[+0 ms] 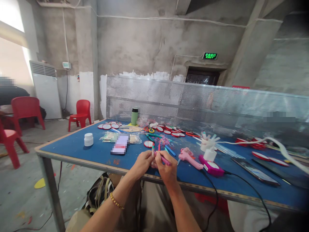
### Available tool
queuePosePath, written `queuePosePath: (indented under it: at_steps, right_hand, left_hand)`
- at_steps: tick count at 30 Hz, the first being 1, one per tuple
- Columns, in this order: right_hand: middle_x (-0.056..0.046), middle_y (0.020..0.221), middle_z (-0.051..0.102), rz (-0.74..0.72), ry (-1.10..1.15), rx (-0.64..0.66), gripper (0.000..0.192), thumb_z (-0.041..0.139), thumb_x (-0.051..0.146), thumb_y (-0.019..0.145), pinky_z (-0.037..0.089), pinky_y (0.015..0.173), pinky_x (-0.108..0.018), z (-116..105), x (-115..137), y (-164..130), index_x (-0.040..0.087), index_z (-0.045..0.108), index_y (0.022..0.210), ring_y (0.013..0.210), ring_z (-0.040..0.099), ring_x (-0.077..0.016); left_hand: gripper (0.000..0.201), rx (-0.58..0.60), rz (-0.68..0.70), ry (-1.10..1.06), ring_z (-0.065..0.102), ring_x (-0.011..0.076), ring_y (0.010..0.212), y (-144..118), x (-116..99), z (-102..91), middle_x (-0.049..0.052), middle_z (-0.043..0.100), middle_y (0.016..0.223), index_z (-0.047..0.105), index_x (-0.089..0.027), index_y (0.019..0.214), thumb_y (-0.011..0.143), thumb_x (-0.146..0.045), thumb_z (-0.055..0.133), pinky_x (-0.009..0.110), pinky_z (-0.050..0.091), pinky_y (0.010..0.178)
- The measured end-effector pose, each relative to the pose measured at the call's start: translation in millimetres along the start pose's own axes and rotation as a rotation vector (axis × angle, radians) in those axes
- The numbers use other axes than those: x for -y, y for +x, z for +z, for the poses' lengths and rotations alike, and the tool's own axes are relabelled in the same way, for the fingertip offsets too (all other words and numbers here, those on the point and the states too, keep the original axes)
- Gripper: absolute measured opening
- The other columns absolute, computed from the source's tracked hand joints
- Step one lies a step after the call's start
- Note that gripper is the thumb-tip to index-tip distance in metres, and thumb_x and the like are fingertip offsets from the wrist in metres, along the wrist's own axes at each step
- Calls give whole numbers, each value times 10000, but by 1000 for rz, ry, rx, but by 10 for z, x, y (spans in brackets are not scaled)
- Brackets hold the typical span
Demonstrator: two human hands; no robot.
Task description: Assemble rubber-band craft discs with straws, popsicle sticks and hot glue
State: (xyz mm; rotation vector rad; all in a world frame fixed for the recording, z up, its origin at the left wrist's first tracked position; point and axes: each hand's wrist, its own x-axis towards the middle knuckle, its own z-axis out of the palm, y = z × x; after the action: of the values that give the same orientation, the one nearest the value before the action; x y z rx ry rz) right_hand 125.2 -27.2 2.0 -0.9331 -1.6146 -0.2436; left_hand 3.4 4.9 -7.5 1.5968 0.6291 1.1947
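Note:
At the table's front edge my left hand (143, 163) is closed on a small whitish strip (153, 149) with a green and red tip, held upright. My right hand (167, 170) grips a dark pink pen (165, 160) like a marker, close against the left hand. Whether the pen touches the strip I cannot tell. Just beyond my fingers lie a red-rimmed round mirror (149, 144), a blue pen (170, 150) and a heap of coloured rubber bands (164, 140). Green-handled pliers (150, 138) rest behind the mirror.
To the right are a pink glue gun (190, 158), a purple box (210, 166) with a cable, a cup of strips (206, 143) and a phone (256, 171). A white jar (88, 140) stands left. A green bottle (134, 116) stands near the perforated metal screen (154, 96).

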Motion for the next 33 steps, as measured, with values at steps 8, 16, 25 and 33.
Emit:
queuePosePath:
  at_steps: [8,16,25,33]
  right_hand:
    - [-11,656,625,-9,5,4,216,494,222,913,425,599,-239,5,4,2,181,601,730,589,564,-130]
    - [-12,666,631,-12,11,13,210,493,226,915,441,610,-243,15,-12,3,184,607,745,599,569,-132]
    - [-15,672,642,-21,2,12,216,480,229,914,453,611,-248,-7,22,10,190,618,752,606,586,-139]
    - [-15,684,651,-16,16,11,200,485,221,911,457,613,-247,4,-4,-2,191,617,763,611,593,-137]
  left_hand:
    - [389,-21,11,57,459,112,561,-12,-29,-10,-11,513,607,522,-155,680,825,-516,529,228,389,545]
    - [352,-22,19,89,466,120,596,6,36,-27,-10,510,640,530,-152,707,833,-480,521,232,402,566]
    - [349,-21,24,85,440,111,591,24,56,-28,-12,485,632,541,-141,709,834,-467,525,221,388,555]
    - [377,4,9,21,449,107,573,0,23,-19,-15,492,636,528,-144,730,832,-507,533,228,400,559]
